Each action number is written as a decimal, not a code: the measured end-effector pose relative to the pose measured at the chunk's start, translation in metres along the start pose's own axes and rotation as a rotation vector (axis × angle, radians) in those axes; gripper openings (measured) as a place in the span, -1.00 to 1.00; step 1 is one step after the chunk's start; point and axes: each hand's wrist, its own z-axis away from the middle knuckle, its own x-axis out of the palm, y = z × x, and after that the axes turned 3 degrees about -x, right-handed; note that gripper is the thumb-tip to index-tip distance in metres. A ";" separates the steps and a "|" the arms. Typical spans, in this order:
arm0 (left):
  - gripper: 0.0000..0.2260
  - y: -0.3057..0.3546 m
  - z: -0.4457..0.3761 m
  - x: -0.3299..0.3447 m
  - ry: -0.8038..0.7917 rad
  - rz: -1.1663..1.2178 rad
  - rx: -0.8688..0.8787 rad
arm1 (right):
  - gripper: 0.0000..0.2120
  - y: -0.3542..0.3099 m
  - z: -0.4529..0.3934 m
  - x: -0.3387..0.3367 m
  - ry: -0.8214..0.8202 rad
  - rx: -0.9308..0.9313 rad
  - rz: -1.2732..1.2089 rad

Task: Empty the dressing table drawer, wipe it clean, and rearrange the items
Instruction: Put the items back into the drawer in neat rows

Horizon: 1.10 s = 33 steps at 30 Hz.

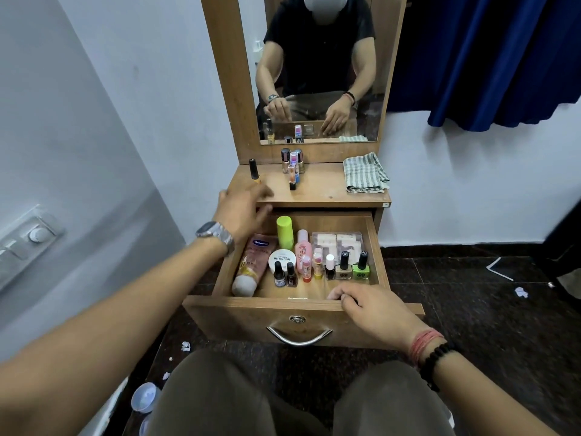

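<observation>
Just below and to the right of the left hand (pixel 243 205), which hovers with loose, empty fingers over the back-left corner of the open drawer (pixel 375 247), lies the pink tube (pixel 251 262), its long axis running front to back along the left wall. The right hand (pixel 364 305) curls over the drawer's front edge, farther from the tube, so the left is likely the one to lift it.

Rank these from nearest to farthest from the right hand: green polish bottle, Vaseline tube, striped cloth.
1. Green polish bottle, front right of the drawer, just beyond the right hand.
2. Vaseline tube, along the drawer's left side.
3. Striped cloth, up on the tabletop's right.
</observation>
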 end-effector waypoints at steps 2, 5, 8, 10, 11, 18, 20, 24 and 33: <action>-0.71 -0.006 -0.025 -0.010 0.061 0.020 -0.053 | -0.72 0.000 0.000 0.000 -0.003 0.000 -0.001; -0.55 -0.014 -0.058 -0.015 0.011 -0.003 -0.113 | -0.72 0.001 -0.001 0.001 -0.007 0.002 0.003; -0.58 -0.022 -0.077 -0.011 -0.110 -0.067 -0.120 | -0.72 0.003 -0.002 0.001 -0.004 0.004 0.003; -0.67 -0.024 -0.082 -0.006 -0.103 -0.074 -0.109 | -0.72 0.003 -0.002 0.002 -0.003 0.003 0.003; -0.71 -0.024 -0.082 -0.005 -0.073 -0.062 -0.113 | -0.72 0.003 -0.002 0.002 -0.001 0.002 0.004; -0.86 -0.017 -0.071 -0.014 0.006 -0.048 -0.056 | -0.71 0.003 -0.002 0.002 0.011 0.006 -0.003; -0.87 -0.005 -0.061 -0.022 0.036 -0.022 -0.008 | -0.71 0.003 -0.002 0.002 0.007 0.011 0.001; -0.86 0.032 -0.028 -0.039 0.024 0.063 0.122 | -0.71 0.001 -0.001 0.002 0.003 0.018 0.000; -0.79 0.104 0.035 -0.004 -0.239 0.127 0.283 | -0.70 0.000 -0.001 0.002 -0.008 0.027 0.007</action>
